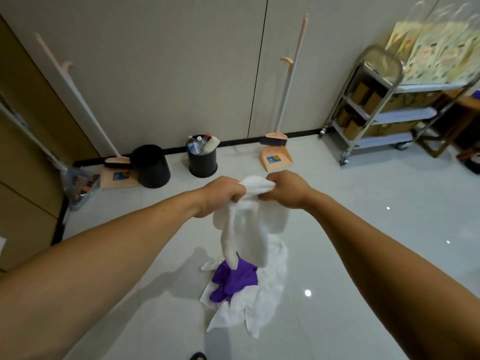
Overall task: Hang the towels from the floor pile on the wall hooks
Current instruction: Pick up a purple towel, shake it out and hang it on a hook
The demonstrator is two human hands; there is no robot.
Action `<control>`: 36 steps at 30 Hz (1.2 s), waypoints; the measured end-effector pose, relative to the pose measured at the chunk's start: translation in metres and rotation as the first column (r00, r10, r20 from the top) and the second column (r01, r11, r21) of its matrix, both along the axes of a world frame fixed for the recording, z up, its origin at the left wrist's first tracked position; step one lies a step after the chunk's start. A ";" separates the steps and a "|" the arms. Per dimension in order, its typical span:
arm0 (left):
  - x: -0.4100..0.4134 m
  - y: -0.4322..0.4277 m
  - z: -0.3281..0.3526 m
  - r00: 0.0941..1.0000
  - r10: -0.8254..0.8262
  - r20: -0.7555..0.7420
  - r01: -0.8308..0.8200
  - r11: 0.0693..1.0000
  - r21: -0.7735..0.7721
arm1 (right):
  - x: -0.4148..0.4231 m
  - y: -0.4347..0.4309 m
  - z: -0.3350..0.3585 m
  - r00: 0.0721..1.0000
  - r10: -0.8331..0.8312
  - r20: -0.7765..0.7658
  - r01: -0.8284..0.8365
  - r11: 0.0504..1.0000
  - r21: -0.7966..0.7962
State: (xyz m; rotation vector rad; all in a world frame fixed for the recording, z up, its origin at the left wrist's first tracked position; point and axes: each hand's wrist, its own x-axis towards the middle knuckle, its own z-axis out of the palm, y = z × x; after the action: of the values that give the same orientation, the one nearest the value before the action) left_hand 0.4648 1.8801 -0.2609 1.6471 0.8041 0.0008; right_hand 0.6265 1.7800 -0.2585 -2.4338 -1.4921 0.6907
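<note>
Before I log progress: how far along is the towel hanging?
Done: no hung towel is in view. In hand: left hand and right hand both grip one white towel, hanging over the floor pile. Left: its purple cloth and white cloths.

Bright, even overhead light. The glossy floor [363, 216] shows small white glints and soft grey shadows. Wide-angle bending curves the edges; the cart [405, 115] at upper right is blurred.
</note>
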 end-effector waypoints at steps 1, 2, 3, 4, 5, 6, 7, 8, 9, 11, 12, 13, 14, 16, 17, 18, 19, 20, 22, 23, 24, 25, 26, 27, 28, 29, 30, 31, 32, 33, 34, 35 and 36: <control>-0.004 0.002 0.012 1.000 0.011 0.007 -0.010 0.999 -0.038 | -0.002 0.007 0.012 0.998 -0.065 0.019 0.063 0.993 0.095; -0.010 0.004 0.023 1.000 0.017 0.000 -0.017 0.997 -0.070 | -0.006 0.014 0.023 0.990 -0.121 0.074 0.104 0.974 0.203; -0.017 0.007 0.033 1.000 0.013 -0.020 -0.015 0.995 -0.101 | -0.011 0.020 0.032 0.974 -0.182 0.139 0.130 0.939 0.318; -0.023 0.012 0.043 0.999 -0.007 -0.045 0.001 0.991 -0.137 | -0.018 0.026 0.040 0.953 -0.249 0.170 0.156 0.890 0.429; -0.029 0.018 0.052 0.997 -0.040 -0.068 0.027 0.985 -0.173 | -0.027 0.031 0.046 0.940 -0.315 0.129 0.205 0.826 0.525; -0.035 0.024 0.061 0.994 -0.072 -0.085 0.054 0.978 -0.201 | -0.036 0.035 0.051 0.931 -0.363 0.035 0.279 0.770 0.574; -0.041 0.030 0.069 0.992 -0.089 -0.093 0.066 0.972 -0.227 | -0.044 0.039 0.054 0.917 -0.393 -0.069 0.360 0.743 0.564; -0.047 0.034 0.076 0.993 -0.079 -0.090 0.054 0.967 -0.250 | -0.051 0.042 0.055 0.899 -0.405 -0.166 0.430 0.747 0.507; -0.051 0.037 0.082 0.997 -0.039 -0.071 0.018 0.961 -0.275 | -0.058 0.043 0.053 0.872 -0.413 -0.263 0.488 0.769 0.412; -0.058 0.043 0.088 0.993 0.114 0.009 -0.105 0.937 -0.334 | -0.072 0.040 0.043 0.739 -0.423 -0.525 0.577 0.800 0.167; -0.062 0.045 0.091 0.979 0.198 0.041 -0.169 0.915 -0.366 | -0.079 0.036 0.038 0.622 -0.444 -0.645 0.597 0.802 0.025; -0.067 0.046 0.094 0.962 0.264 0.063 -0.219 0.891 -0.397 | -0.085 0.032 0.033 0.522 -0.461 -0.718 0.590 0.803 -0.086; -0.071 0.046 0.097 0.946 0.315 0.080 -0.255 0.872 -0.419 | -0.089 0.028 0.027 0.463 -0.467 -0.753 0.570 0.808 -0.150; -0.082 0.046 0.106 0.911 0.394 0.122 -0.304 0.842 -0.446 | -0.096 0.019 0.013 0.383 -0.475 -0.793 0.543 0.810 -0.223; -0.087 0.045 0.112 0.893 0.427 0.144 -0.322 0.827 -0.461 | -0.098 0.015 0.007 0.338 -0.484 -0.807 0.529 0.807 -0.263; -0.093 0.044 0.119 0.877 0.451 0.167 -0.331 0.817 -0.472 | -0.100 0.013 0.002 0.286 -0.496 -0.820 0.509 0.804 -0.309; -0.098 0.043 0.127 0.864 0.466 0.192 -0.332 0.813 -0.479 | -0.102 0.011 -0.002 0.226 -0.491 -0.841 0.482 0.807 -0.342; -0.103 0.041 0.134 0.853 0.474 0.219 -0.325 0.810 -0.488 | -0.105 0.011 -0.002 0.167 -0.467 -0.869 0.451 0.820 -0.354; -0.109 0.036 0.150 0.818 0.495 0.291 -0.305 0.804 -0.510 | -0.110 0.014 0.006 0.100 -0.372 -0.923 0.388 0.869 -0.308; -0.111 0.033 0.158 0.794 0.511 0.331 -0.299 0.801 -0.519 | -0.114 0.018 0.014 0.089 -0.306 -0.948 0.361 0.897 -0.255; -0.113 0.030 0.166 0.768 0.526 0.366 -0.297 0.798 -0.524 | -0.118 0.022 0.022 0.085 -0.229 -0.970 0.330 0.925 -0.190; -0.115 0.027 0.172 0.744 0.538 0.397 -0.298 0.798 -0.524 | -0.122 0.026 0.030 0.093 -0.155 -0.984 0.297 0.947 -0.121; -0.119 0.025 0.178 0.722 0.546 0.424 -0.304 0.802 -0.514 | -0.126 0.030 0.038 0.099 -0.085 -0.991 0.263 0.963 -0.057; -0.123 0.023 0.184 0.705 0.550 0.449 -0.313 0.808 -0.500 | -0.131 0.033 0.048 0.088 -0.026 -0.996 0.230 0.973 -0.005; -0.129 0.022 0.189 0.694 0.549 0.466 -0.319 0.814 -0.485 | -0.134 0.036 0.056 0.062 0.018 -0.998 0.207 0.978 0.030; -0.136 0.021 0.194 0.691 0.546 0.473 -0.324 0.820 -0.473 | -0.137 0.038 0.064 0.027 0.042 -0.999 0.186 0.981 0.046; -0.144 0.019 0.199 0.698 0.540 0.471 -0.329 0.825 -0.459 | -0.138 0.038 0.073 0.010 0.056 -0.998 0.156 0.986 0.057; -0.152 0.018 0.204 0.710 0.534 0.459 -0.337 0.830 -0.444 | -0.138 0.039 0.081 0.022 0.075 -0.997 0.110 0.991 0.077; -0.160 0.016 0.208 0.723 0.531 0.441 -0.351 0.833 -0.427 | -0.138 0.039 0.090 0.076 0.099 -0.992 0.048 0.994 0.102; -0.169 0.016 0.211 0.736 0.535 0.414 -0.378 0.833 -0.404 | -0.136 0.042 0.097 0.159 0.126 -0.979 0.001 0.992 0.127; -0.178 0.015 0.213 0.748 0.550 0.373 -0.425 0.827 -0.367 | -0.134 0.044 0.106 0.284 0.152 -0.947 -0.030 0.988 0.149; -0.188 0.014 0.215 0.756 0.576 0.313 -0.494 0.814 -0.304 | -0.132 0.046 0.116 0.388 0.182 -0.904 -0.049 0.983 0.177; -0.199 0.014 0.215 0.758 0.607 0.239 -0.569 0.794 -0.214 | -0.129 0.049 0.127 0.435 0.195 -0.879 -0.038 0.979 0.199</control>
State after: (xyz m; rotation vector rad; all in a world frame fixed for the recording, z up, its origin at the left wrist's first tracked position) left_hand 0.2659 1.8939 -0.0455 1.1700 1.0356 0.6225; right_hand 0.4974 1.8294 -0.1312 -1.3418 -1.1323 1.5221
